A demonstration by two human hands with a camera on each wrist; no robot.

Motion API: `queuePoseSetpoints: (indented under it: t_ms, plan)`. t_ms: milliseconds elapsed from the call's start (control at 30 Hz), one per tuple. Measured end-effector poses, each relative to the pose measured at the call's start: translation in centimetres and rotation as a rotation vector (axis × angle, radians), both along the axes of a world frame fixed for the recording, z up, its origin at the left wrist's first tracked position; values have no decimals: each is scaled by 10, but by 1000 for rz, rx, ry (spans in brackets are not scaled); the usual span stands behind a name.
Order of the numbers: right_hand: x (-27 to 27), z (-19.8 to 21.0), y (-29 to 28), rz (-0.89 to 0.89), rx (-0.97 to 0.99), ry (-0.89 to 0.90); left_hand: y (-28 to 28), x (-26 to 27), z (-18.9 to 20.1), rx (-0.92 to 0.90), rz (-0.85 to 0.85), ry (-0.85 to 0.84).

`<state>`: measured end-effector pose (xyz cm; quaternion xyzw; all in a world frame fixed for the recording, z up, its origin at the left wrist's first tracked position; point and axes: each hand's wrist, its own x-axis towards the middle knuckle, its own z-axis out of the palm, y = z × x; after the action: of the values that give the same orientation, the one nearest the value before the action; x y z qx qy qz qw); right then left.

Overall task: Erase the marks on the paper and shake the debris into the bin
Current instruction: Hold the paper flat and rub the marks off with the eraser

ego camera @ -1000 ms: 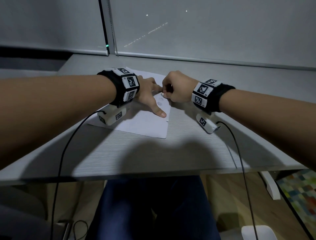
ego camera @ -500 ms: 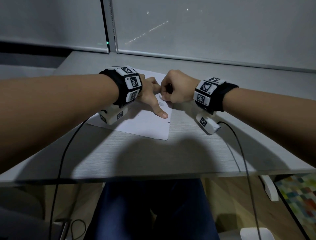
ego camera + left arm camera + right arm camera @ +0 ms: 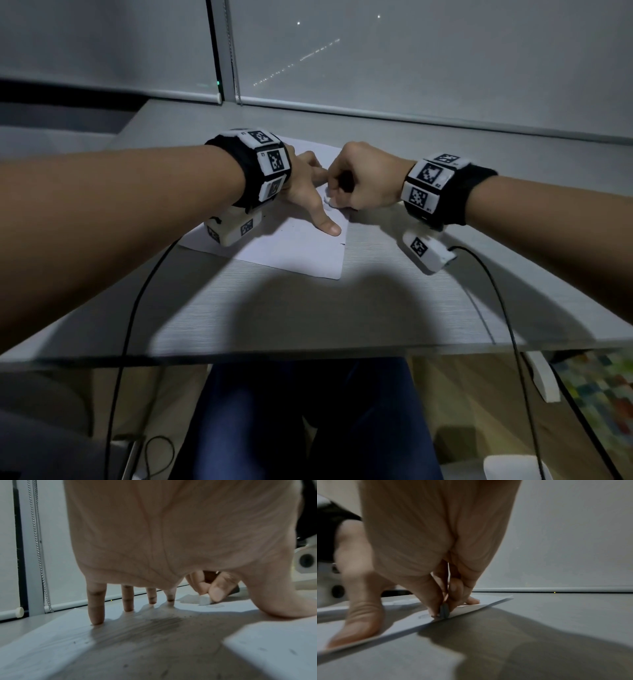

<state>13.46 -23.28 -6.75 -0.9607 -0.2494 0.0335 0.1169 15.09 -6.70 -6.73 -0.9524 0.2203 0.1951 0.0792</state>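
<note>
A white sheet of paper (image 3: 291,250) lies on the grey desk (image 3: 376,308). My left hand (image 3: 308,192) presses it flat with spread straight fingers (image 3: 96,608), thumb pointing towards me. My right hand (image 3: 363,178) pinches a small white eraser (image 3: 329,201) and holds its tip on the paper near the right edge. In the left wrist view the eraser (image 3: 205,599) sits between thumb and fingertip, with faint grey marks and dark crumbs scattered on the paper (image 3: 154,635). In the right wrist view the eraser (image 3: 444,610) touches the paper (image 3: 399,628) close to its edge.
A closed roller blind (image 3: 411,51) covers the window behind the desk. Cables (image 3: 130,325) run from both wrist cameras over the desk's front edge. Below are my legs in dark trousers, a white object (image 3: 513,467) on the floor at lower right, and a colourful mat (image 3: 596,387).
My right hand with the eraser has shifted slightly towards me along the paper's right edge. The left hand stays pressed on the sheet.
</note>
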Motion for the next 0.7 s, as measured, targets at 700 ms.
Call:
queuePoseSetpoints:
  t_ms: [700]
  plan:
    - [31,-1,0,-193,31,-45,2,4,0,-11,5,-19]
